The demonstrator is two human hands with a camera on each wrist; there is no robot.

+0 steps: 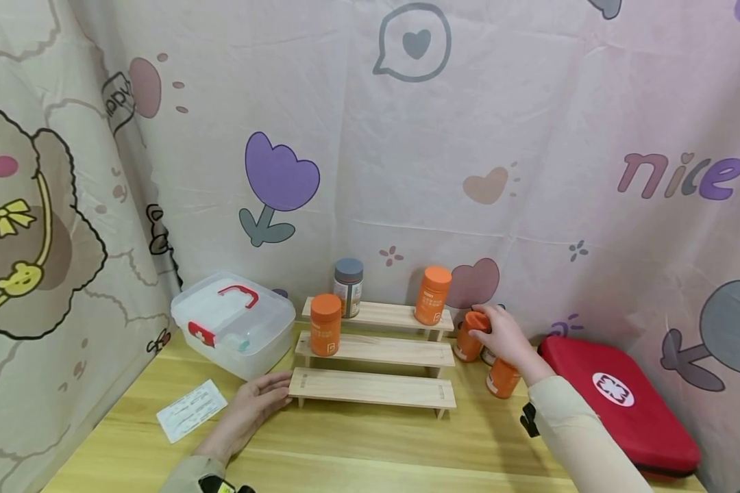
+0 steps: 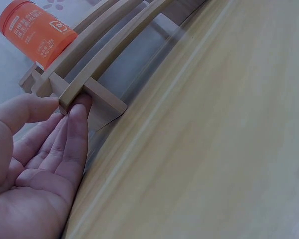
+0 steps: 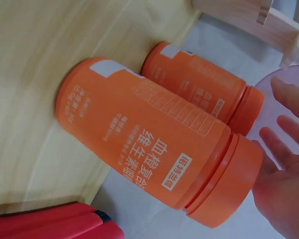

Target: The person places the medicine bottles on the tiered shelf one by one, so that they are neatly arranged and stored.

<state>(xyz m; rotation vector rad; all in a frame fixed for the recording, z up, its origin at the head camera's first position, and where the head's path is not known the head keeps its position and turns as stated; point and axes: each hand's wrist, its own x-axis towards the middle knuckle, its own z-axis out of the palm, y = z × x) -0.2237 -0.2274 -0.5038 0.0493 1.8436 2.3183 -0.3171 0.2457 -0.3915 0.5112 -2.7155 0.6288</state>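
My left hand is at the left end of a three-step wooden display rack. In the left wrist view its thumb and forefinger pinch the corner of the lowest board. On the right, my right hand reaches over an orange bottle, fingers around its lid. The right wrist view shows those fingers spread and loose near this farther bottle's lid. A nearer orange bottle stands below the wrist. Part of another bottle is hidden behind the hand.
On the rack stand a grey-lidded bottle and two orange bottles, one on the top step, one on the middle step. A clear plastic box and a white card lie left; a red first-aid case lies right.
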